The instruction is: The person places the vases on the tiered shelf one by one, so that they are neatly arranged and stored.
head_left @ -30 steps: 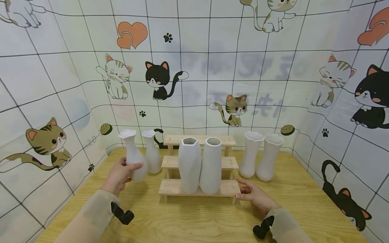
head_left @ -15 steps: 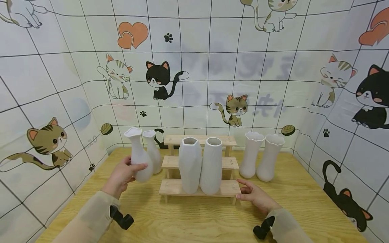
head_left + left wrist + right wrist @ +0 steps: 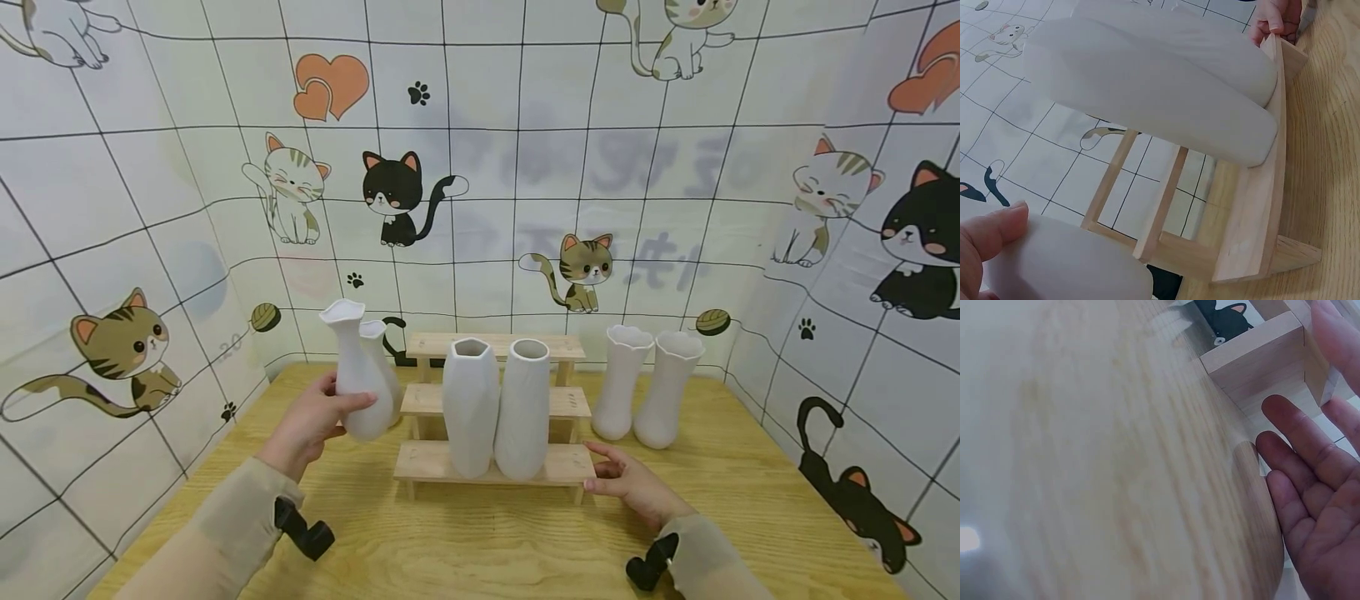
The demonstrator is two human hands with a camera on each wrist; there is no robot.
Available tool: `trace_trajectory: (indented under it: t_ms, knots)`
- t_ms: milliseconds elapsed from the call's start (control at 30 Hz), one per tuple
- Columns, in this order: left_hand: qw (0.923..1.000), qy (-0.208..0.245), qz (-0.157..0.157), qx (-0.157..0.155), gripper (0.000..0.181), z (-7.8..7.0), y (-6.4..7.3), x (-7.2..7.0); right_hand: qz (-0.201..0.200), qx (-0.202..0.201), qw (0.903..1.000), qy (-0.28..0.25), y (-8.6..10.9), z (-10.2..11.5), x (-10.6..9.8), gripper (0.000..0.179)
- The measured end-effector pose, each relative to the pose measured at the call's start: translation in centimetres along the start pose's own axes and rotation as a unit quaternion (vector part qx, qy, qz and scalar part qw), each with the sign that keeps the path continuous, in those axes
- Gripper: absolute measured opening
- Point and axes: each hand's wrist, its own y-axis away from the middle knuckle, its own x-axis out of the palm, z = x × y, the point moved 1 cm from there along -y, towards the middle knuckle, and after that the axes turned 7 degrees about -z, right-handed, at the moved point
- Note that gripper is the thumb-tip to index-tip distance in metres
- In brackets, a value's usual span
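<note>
My left hand (image 3: pixel 311 421) grips a white vase (image 3: pixel 358 367) with a narrow neck and flared wavy rim, thumb across its rounded body. It is raised a little and overlaps a similar vase (image 3: pixel 384 367) standing behind it. In the left wrist view the held vase (image 3: pixel 1079 262) shows at the bottom, beside the stand. A three-step wooden stand (image 3: pixel 420 462) carries a faceted white vase (image 3: pixel 471 408) and a rounder textured one (image 3: pixel 523 408) on its lowest step. My right hand (image 3: pixel 633 483) pinches that step's right end between thumb and finger; its other fingers (image 3: pixel 1294 459) are loosely bent underneath.
Two white vases with ruffled rims, a left one (image 3: pixel 618 383) and a right one (image 3: pixel 667 387), stand right of the stand. Everything rests on a wood-grain table (image 3: pixel 480 550). A white grid backdrop (image 3: pixel 480 167) with cartoon cats encloses the back and sides.
My left hand has moved right and slightly up with the vase, which now covers more of the vase behind. My right hand stays at the stand's end.
</note>
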Motion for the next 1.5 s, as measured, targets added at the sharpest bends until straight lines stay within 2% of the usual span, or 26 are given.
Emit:
trace_trajectory:
  t_ms: [333,700,1300,1500]
  knots:
    - [0.9998,0.008,0.016,0.007,0.079,-2.0,-0.3,1.1,-0.007,0.004,1.0000,0.002,0.0,0.0,-0.1,0.081]
    - [0.9998,-0.002,0.021,0.004,0.075,-3.2,-1.1,2.3,-0.005,0.001,1.0000,0.006,-0.1,0.0,-0.2,0.081]
    - [0.9998,0.004,0.020,-0.001,0.066,-4.4,-2.7,5.5,-0.010,0.000,0.9999,0.005,-0.4,-0.5,-0.3,0.082]
    - [0.9998,0.011,0.017,-0.008,0.071,-4.3,-3.3,6.3,-0.005,-0.005,1.0000,0.006,-0.5,-0.5,-0.2,0.082]
